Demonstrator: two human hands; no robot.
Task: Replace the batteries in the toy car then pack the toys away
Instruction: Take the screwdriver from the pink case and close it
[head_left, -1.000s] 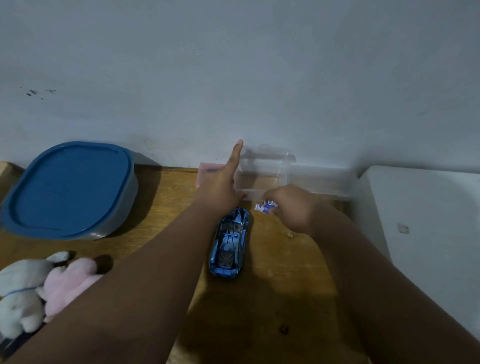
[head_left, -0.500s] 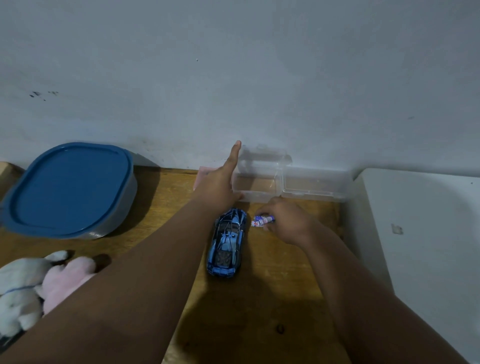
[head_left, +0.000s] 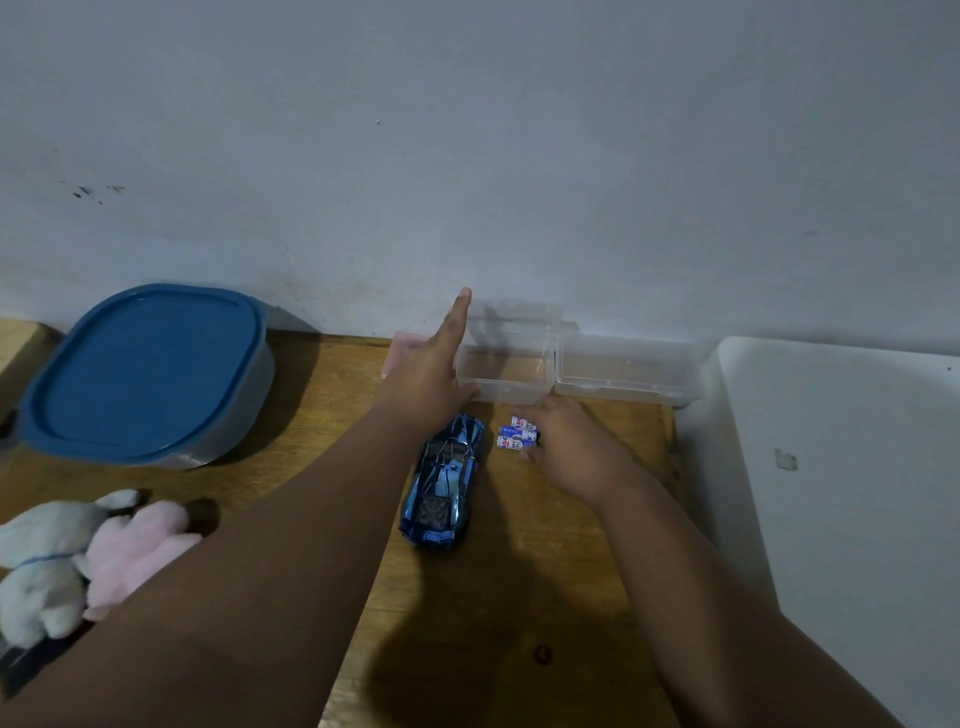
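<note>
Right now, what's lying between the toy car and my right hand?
In the head view, three small batteries lie on the wooden table between the blue toy car and the right hand, at its fingertips.

Legible marking appears on one item only: the batteries (head_left: 518, 432), lying side by side on the wooden table (head_left: 332, 415) at the fingertips of the right hand (head_left: 566, 447). Their white and blue wrappers carry red capital letters reading "ABC". Smaller print beneath is too fine to read. No other text, number or sign is readable.
</note>
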